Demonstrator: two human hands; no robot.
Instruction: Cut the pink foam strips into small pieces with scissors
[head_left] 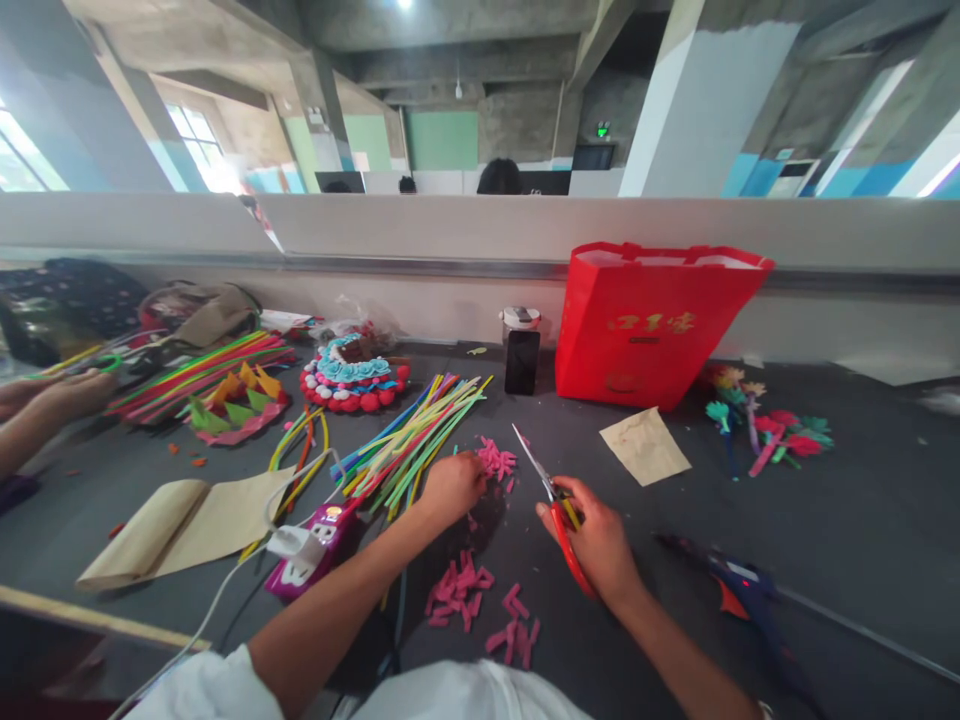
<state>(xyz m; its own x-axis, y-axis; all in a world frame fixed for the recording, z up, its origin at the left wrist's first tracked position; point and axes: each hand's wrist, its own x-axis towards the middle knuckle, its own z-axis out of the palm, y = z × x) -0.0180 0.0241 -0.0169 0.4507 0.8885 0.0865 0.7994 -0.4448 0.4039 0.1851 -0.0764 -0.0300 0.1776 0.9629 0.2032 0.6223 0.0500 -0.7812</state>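
- Scissors [562,528], just right of mid-frame: gripped in your right hand [600,540], fingers closed round the red handles; blades look nearly together, tip toward upper left.
- Your left hand [459,488], mid-frame: fingers curled at the edge of the upper heap of pink pieces [498,458]; cannot tell whether one is pinched.
- Two further heaps, lower middle: left heap [457,590], right heap [517,628].
- Risk: scissor tip points near those curled fingers; sliding that hand rightward could prick one.
- Risk: an arm swept across lower middle would likely mix or scatter the loose bits.
- Risk: glue gun [750,590], lower right; swinging your right elbow outward could knock it. Heat: cannot tell.
- Risk: white cable [217,605], lower left, could snag on your left sleeve [214,685].
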